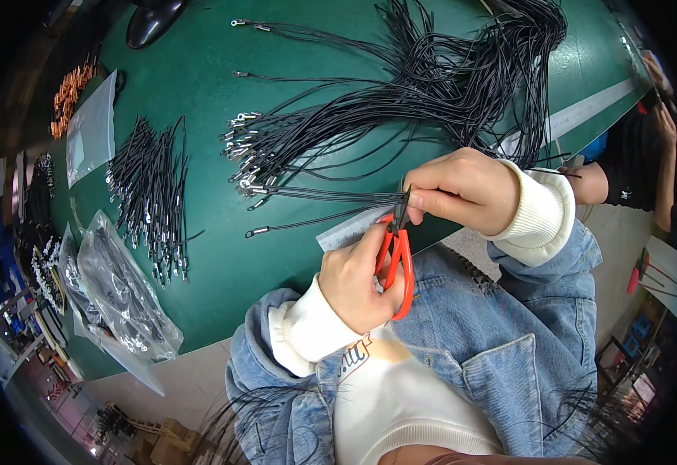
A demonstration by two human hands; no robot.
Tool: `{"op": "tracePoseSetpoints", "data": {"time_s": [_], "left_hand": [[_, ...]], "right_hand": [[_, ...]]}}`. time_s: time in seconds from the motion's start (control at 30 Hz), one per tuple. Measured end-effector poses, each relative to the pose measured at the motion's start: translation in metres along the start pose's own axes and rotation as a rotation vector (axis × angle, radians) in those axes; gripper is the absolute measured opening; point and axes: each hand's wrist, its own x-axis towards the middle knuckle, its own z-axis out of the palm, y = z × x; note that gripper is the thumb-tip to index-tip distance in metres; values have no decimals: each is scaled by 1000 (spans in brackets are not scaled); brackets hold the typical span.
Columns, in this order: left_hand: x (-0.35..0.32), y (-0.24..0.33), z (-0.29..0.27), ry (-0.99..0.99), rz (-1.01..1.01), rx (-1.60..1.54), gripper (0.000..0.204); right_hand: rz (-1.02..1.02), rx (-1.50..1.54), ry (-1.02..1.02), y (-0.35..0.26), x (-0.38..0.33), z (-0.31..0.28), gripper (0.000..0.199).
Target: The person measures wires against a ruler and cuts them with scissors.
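My left hand (358,283) is closed round the red handles of a pair of scissors (406,267). Their dark blades point away from me, up to the fingertips of my right hand (462,190). That hand pinches a few black cords (338,194) right at the blades. Metal ring ends on these cords lie to the left on the green table. Whether the blades touch the cords cannot be made out. A metal ruler (354,227) lies partly under my left hand. Just beyond my hands spreads a large bundle of black cords (369,105) with silver ends.
Shorter black cords (148,194) lie in a pile on the left of the green table (214,310). Clear plastic bags (125,287) sit by its near left edge. Copper-coloured parts (71,97) are at the far left. A long ruler (587,112) and another person's arm (664,170) are at right.
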Motion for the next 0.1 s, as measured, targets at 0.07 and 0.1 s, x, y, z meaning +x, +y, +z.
{"op": "tracePoseSetpoints", "data": {"time_s": [0.07, 0.1], "left_hand": [[0, 1, 0, -8, -17, -16, 44], [0, 0, -1, -24, -16, -27, 46]], "right_hand": [[0, 5, -1, 1, 0, 0, 24], [-1, 10, -1, 1, 0, 0, 24]]}}
